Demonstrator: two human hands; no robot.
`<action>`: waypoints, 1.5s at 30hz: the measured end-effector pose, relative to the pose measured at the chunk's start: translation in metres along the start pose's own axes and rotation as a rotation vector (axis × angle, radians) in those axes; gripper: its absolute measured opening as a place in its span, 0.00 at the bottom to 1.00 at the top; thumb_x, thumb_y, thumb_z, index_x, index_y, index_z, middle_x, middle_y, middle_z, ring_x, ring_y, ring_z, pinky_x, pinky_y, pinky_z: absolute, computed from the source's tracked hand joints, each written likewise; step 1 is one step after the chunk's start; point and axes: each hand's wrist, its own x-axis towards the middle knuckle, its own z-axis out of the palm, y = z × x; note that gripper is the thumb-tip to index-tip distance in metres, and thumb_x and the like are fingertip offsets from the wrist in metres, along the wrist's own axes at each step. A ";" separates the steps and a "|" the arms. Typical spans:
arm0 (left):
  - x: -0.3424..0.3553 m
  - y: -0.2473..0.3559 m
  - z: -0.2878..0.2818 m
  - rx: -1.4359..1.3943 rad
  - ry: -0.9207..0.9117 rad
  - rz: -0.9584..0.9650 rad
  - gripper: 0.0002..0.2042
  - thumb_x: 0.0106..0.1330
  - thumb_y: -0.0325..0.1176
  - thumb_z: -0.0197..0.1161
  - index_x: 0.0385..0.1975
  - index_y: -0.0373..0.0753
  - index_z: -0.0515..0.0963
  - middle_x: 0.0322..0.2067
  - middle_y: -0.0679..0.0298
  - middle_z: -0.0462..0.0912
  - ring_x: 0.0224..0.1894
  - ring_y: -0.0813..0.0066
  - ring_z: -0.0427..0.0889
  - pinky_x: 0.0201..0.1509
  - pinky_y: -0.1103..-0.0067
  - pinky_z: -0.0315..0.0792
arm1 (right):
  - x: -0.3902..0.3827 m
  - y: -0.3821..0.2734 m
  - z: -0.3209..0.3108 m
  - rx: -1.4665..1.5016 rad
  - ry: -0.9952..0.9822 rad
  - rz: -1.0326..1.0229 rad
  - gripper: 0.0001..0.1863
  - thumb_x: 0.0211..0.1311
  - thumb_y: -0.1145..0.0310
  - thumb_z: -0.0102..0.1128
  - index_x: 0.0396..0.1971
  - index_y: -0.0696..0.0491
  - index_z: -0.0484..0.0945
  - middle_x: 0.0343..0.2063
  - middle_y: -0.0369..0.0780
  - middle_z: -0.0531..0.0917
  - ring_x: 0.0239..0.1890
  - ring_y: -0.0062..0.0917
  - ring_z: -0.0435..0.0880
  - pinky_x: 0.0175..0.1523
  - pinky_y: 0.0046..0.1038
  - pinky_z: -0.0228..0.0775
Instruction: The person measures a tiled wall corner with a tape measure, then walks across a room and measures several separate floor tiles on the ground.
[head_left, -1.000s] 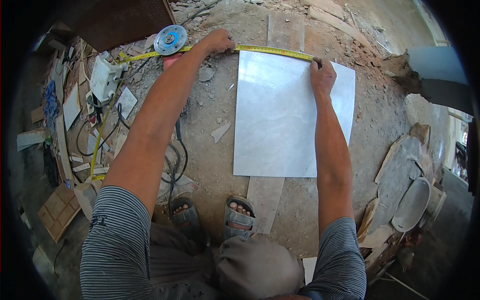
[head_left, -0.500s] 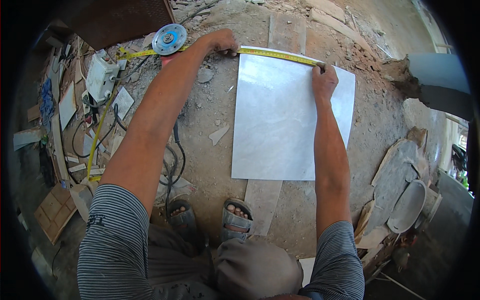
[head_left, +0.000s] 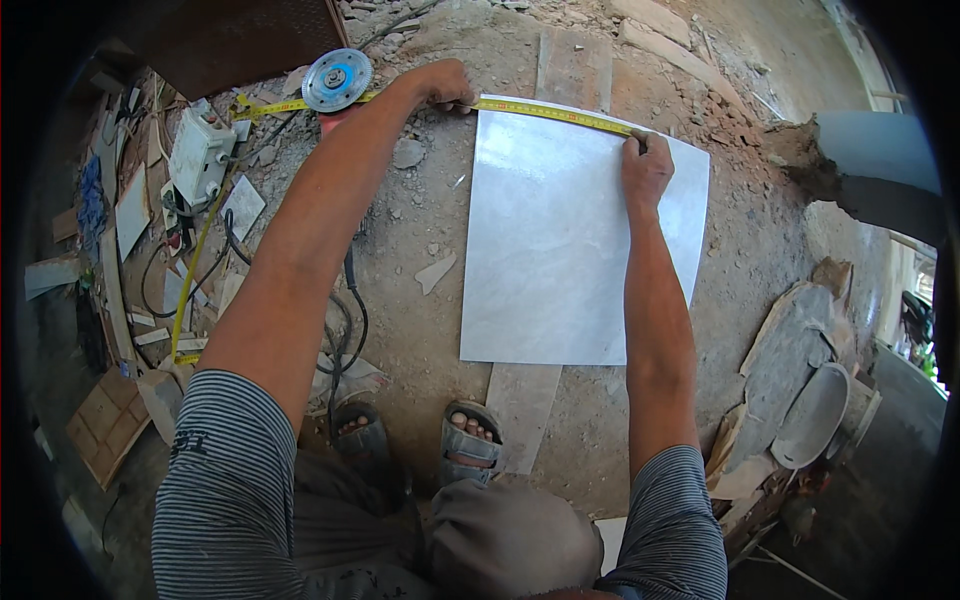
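Observation:
A glossy pale grey tile (head_left: 550, 240) lies on the dirt floor, over a plank. Stretched along its far edge is a yellow tape measure (head_left: 545, 109). At the tile's far left corner, my left hand (head_left: 443, 84) is closed on the tape, which continues leftward behind a blue-centred cutting disc. My right hand (head_left: 648, 165) pinches the tape against the tile's far edge, right of its middle; the tape's end is hidden under the fingers. The angle grinder (head_left: 337, 79), with a red body mostly covered by my left forearm, rests beyond that arm.
A white electrical box (head_left: 200, 150) with cables stands at the left among broken tile pieces. More tape (head_left: 190, 285) runs down there. A grey oval basin (head_left: 815, 415) and broken slabs lie at the right. A plank (head_left: 525, 415) shows below the tile, near my sandalled feet.
Both hands stay on the tape in nearly the same places. The whole view has shifted very slightly; nothing is taken up or let go.

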 end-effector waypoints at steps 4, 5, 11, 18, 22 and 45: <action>-0.003 0.000 0.003 -0.062 -0.008 -0.003 0.07 0.56 0.34 0.61 0.21 0.38 0.79 0.19 0.67 0.79 0.18 0.81 0.70 0.22 0.80 0.64 | -0.003 0.002 0.001 -0.023 0.007 0.000 0.05 0.47 0.74 0.58 0.25 0.57 0.79 0.25 0.43 0.79 0.29 0.34 0.78 0.37 0.31 0.70; -0.004 0.001 0.003 -0.066 -0.009 -0.003 0.07 0.56 0.34 0.61 0.21 0.38 0.79 0.19 0.67 0.79 0.18 0.81 0.70 0.22 0.80 0.64 | -0.003 0.003 0.001 -0.026 0.005 -0.001 0.05 0.47 0.74 0.58 0.25 0.57 0.79 0.25 0.43 0.79 0.29 0.34 0.78 0.37 0.31 0.70; -0.006 0.005 -0.002 -0.058 -0.008 0.002 0.08 0.53 0.34 0.60 0.18 0.38 0.79 0.17 0.67 0.78 0.18 0.80 0.70 0.22 0.80 0.64 | -0.002 0.001 0.001 -0.009 0.027 0.000 0.05 0.46 0.74 0.59 0.25 0.56 0.79 0.25 0.43 0.79 0.29 0.34 0.78 0.36 0.31 0.71; -0.012 0.011 0.002 -0.134 0.017 -0.045 0.08 0.51 0.33 0.59 0.18 0.36 0.77 0.18 0.64 0.77 0.17 0.77 0.71 0.22 0.79 0.66 | -0.001 0.004 0.005 -0.027 0.029 -0.018 0.04 0.47 0.73 0.58 0.24 0.56 0.79 0.24 0.43 0.78 0.28 0.34 0.78 0.36 0.32 0.70; -0.009 0.009 0.003 -0.082 0.056 -0.049 0.07 0.51 0.32 0.59 0.19 0.36 0.77 0.18 0.64 0.78 0.17 0.77 0.71 0.23 0.79 0.67 | -0.001 0.003 0.006 -0.026 0.027 -0.019 0.04 0.46 0.73 0.58 0.24 0.56 0.79 0.25 0.43 0.78 0.29 0.35 0.78 0.36 0.33 0.70; -0.008 0.003 0.002 -0.123 0.019 -0.026 0.07 0.55 0.33 0.59 0.23 0.37 0.78 0.20 0.65 0.79 0.17 0.80 0.69 0.17 0.79 0.64 | 0.000 0.001 0.004 -0.053 0.005 -0.009 0.04 0.46 0.73 0.58 0.23 0.56 0.78 0.24 0.43 0.78 0.28 0.34 0.77 0.36 0.33 0.69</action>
